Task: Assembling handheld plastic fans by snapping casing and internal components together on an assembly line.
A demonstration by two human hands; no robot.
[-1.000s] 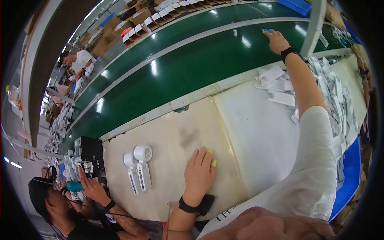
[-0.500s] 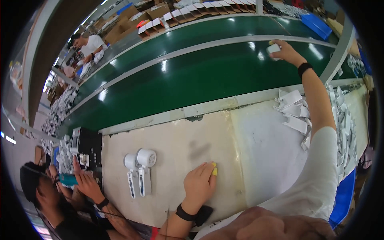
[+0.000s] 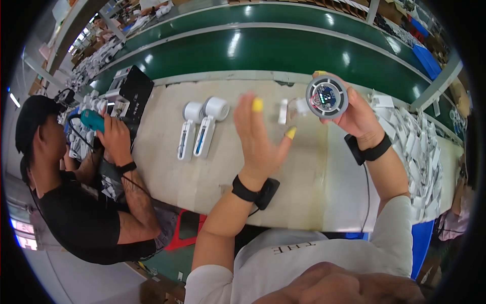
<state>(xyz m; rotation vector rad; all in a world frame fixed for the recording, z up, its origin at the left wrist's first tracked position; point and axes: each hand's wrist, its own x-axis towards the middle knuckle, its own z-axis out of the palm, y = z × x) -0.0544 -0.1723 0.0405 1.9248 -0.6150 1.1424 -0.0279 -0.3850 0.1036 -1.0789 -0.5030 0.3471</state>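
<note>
My right hand (image 3: 357, 114) is closed around a round device head (image 3: 345, 105), turned so its open side shows a grey ring and a circuit board (image 3: 325, 96) with small lights or contacts. Beside the head, thin wires appear to lead to a small white piece (image 3: 283, 111). My left hand (image 3: 260, 144) is raised with fingers spread, slightly blurred and holding nothing; yellow covers sit on a fingertip and the thumb. Left of it, two white handheld devices (image 3: 206, 129) with round heads and slim handles lie side by side on the pale table mat (image 3: 167, 182).
White plastic parts (image 3: 410, 157) are heaped at the table's right. Beyond the table runs a green conveyor (image 3: 273, 53). On the left, a co-worker (image 3: 76, 202) holds a teal power tool (image 3: 92, 120) near a black box (image 3: 132, 93). A blue bin (image 3: 428, 61) stands far right.
My right hand has come back from over the conveyor to above the table with the round device head. My left hand has lifted off the mat and spread. The view has shifted.
</note>
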